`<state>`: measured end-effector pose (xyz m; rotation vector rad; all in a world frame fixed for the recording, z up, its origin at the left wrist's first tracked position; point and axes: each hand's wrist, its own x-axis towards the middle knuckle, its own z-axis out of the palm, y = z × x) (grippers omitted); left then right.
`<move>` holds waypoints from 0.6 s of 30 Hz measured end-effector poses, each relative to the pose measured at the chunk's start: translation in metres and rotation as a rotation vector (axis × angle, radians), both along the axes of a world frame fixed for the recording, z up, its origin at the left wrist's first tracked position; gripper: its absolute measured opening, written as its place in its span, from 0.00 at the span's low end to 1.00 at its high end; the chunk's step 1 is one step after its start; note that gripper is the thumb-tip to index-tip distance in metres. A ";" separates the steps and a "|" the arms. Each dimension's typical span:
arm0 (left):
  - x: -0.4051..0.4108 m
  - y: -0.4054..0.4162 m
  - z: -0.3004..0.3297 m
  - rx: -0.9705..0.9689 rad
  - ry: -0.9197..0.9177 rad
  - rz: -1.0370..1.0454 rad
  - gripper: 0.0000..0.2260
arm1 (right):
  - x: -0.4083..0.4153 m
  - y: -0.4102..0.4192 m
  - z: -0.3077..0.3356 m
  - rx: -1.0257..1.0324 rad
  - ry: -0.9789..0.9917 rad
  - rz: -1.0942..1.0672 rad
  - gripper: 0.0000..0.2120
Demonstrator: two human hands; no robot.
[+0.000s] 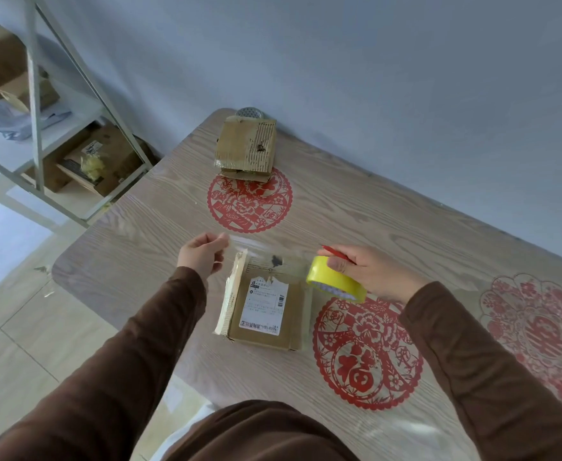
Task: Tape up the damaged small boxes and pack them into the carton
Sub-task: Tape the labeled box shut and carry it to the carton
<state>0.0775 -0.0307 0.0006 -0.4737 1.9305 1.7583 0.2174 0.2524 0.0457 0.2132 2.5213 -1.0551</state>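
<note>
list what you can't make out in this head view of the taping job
- Label on the near small box: print too small to read.
- Red tool in the right hand: mostly hidden by the fingers beside the tape roll; type unclear.
- Clear tape strip pinched by the left hand: blurred, edges uncertain.
- Far small box: contents hidden.
- Packing carton: not identifiable on the table.

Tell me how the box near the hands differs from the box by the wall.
The near box carries a white shipping label; the far box shows none. The near box lies between the left hand and right hand, under clear tape pulled from the yellow roll; the far box sits untouched. The far box's top is stripped to ribbed corrugation; the near box is torn along its far edge. Both are brown, damaged cardboard.
</note>
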 end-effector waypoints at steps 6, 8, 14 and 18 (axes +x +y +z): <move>0.006 -0.002 -0.028 -0.052 -0.016 -0.050 0.09 | -0.002 0.007 -0.012 0.333 0.050 -0.022 0.27; 0.006 0.000 -0.034 -0.045 -0.030 -0.046 0.09 | -0.003 0.004 -0.020 0.408 0.077 -0.058 0.28; 0.004 0.001 -0.051 -0.061 -0.072 -0.036 0.11 | -0.005 0.001 -0.041 0.526 0.071 -0.136 0.28; 0.002 0.000 -0.066 -0.113 -0.116 -0.047 0.10 | -0.009 -0.007 -0.054 0.590 0.005 -0.170 0.27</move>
